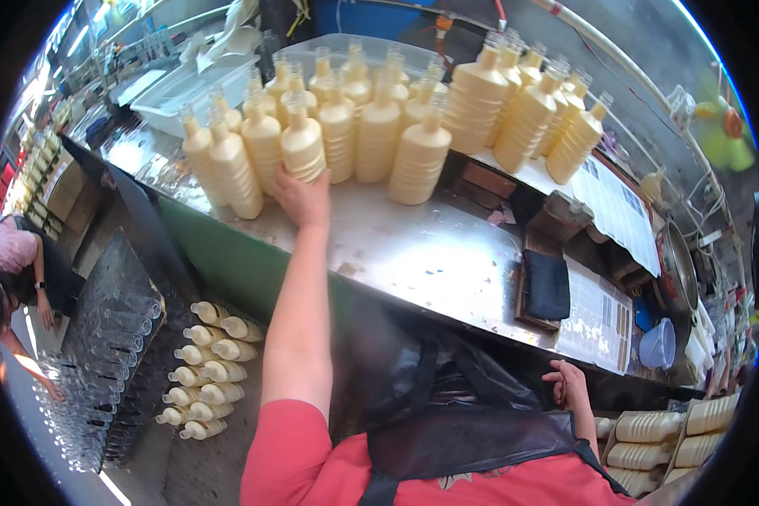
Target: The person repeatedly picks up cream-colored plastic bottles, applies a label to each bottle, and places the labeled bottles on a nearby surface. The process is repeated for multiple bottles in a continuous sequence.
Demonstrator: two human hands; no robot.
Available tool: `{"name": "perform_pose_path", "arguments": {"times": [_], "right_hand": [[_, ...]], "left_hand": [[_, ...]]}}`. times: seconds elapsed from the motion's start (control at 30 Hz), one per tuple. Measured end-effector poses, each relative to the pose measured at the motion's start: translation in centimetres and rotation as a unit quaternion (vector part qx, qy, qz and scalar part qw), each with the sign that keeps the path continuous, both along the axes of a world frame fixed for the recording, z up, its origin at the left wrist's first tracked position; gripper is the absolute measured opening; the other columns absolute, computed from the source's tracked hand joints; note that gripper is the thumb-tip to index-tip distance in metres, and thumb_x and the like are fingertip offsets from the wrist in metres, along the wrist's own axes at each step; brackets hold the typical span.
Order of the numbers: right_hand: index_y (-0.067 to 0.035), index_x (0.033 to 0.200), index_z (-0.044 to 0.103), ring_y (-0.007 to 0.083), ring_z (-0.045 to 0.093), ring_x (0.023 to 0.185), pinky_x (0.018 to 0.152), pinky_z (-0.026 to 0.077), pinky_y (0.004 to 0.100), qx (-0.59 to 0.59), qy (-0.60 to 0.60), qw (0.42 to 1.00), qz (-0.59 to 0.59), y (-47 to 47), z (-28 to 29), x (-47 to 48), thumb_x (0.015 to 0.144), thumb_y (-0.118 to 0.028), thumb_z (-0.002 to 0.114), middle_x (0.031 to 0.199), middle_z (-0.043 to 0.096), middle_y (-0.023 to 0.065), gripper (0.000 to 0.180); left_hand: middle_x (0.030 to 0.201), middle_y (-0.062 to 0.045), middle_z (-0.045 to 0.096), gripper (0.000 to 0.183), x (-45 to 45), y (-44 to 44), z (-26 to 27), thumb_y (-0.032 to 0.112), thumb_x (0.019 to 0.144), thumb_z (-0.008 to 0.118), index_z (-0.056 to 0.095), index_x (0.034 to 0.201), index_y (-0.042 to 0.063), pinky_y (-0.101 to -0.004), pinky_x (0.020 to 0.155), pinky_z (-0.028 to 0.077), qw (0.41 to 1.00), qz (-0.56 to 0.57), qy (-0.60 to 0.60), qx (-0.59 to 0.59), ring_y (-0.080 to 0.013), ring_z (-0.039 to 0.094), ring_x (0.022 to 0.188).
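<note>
My left hand (302, 195) is wrapped around the lower part of a cream-coated glass bottle (303, 148) with a clear, uncoated neck rim. The bottle looks slightly raised in front of a group of similar upright bottles (357, 126) on the metal workbench (379, 234). Close to its left stands another ribbed cream bottle (235, 171); a broader one (420, 161) stands apart on its right. My right hand (567, 382) hangs low by the bench's front edge, fingers loosely bent and apart, with nothing visible in it.
A clear plastic bin (183, 95) sits behind the bottles. More cream bottles (531, 120) stand on a raised board at right. Nearby lie a black pad (546, 284) and printed sheets (594, 316). Several bottles (209, 373) lie below left, near clear glassware (95, 392) and people (28, 265).
</note>
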State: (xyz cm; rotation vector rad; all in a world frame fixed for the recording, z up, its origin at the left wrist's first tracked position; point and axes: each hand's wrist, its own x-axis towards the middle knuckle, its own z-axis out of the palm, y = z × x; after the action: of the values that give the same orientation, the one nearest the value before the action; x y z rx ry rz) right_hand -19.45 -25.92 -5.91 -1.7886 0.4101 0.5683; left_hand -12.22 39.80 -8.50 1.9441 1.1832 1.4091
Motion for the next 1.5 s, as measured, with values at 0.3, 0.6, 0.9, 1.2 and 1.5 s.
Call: {"name": "perform_pose_path", "arguments": {"times": [0.3, 0.6, 0.9, 1.2, 1.5], "right_hand": [[0.001, 0.115, 0.066, 0.0046, 0.04, 0.037, 0.035, 0.026, 0.0216, 0.028, -0.105, 0.993, -0.038, -5.0, 0.0, 1.6, 0.105, -0.021, 0.057, 0.08, 0.073, 0.013, 0.026], [-0.002, 0.113, 0.069, 0.0011, 0.045, 0.06, 0.055, 0.034, 0.0203, 0.071, -0.201, 0.973, 0.09, -0.9, 3.4, 6.8, 0.101, -0.014, 0.059, 0.083, 0.071, 0.0031, 0.019], [0.002, 0.113, 0.07, 0.0116, 0.07, 0.086, 0.079, 0.055, 0.0261, 0.187, -0.237, 0.93, 0.211, 5.6, 5.1, 7.9, 0.097, -0.007, 0.062, 0.092, 0.073, 0.0066, 0.019], [-0.001, 0.112, 0.072, 0.0065, 0.062, 0.067, 0.064, 0.05, 0.0248, 0.104, -0.324, 0.922, 0.186, 4.7, 6.7, 9.7, 0.093, -0.013, 0.068, 0.081, 0.072, 0.005, 0.022], [-0.001, 0.151, 0.046, 0.0127, 0.06, 0.064, 0.066, 0.053, 0.0297, -0.024, -0.287, 0.947, 0.142, 5.6, 8.4, 15.8, 0.084, -0.034, 0.075, 0.127, 0.07, 0.017, 0.08]], "left_hand": [[0.126, -0.018, 0.063, 0.073, -1.7, -3.8, 2.7, 0.034, 0.066, 0.093, 0.059, 0.124, 0.004, -0.0474, 0.098, 0.05, 0.996, -0.06, 0.028, -0.056, -0.0374, 0.062, 0.114], [0.134, -0.014, 0.061, 0.073, -4.8, -10.0, 2.2, 0.007, 0.077, 0.086, 0.047, 0.138, 0.002, -0.0381, 0.103, 0.049, 0.915, -0.32, -0.159, -0.188, -0.0241, 0.061, 0.12], [0.134, -0.012, 0.06, 0.077, -3.9, -22.2, 3.9, 0.007, 0.075, 0.086, 0.046, 0.142, 0.003, -0.0389, 0.107, 0.047, 0.869, -0.445, -0.051, -0.212, -0.0224, 0.059, 0.124], [0.135, -0.013, 0.06, 0.076, -0.8, -30.1, 7.3, 0.02, 0.081, 0.081, 0.044, 0.144, -0.001, -0.0393, 0.103, 0.051, 0.694, -0.601, -0.091, -0.385, -0.0231, 0.063, 0.119], [0.137, -0.018, 0.057, 0.065, 8.1, -40.2, 9.4, 0.015, 0.094, 0.065, 0.037, 0.149, -0.003, -0.0392, 0.104, 0.05, 0.584, -0.642, -0.042, -0.496, -0.0246, 0.06, 0.122]]}}
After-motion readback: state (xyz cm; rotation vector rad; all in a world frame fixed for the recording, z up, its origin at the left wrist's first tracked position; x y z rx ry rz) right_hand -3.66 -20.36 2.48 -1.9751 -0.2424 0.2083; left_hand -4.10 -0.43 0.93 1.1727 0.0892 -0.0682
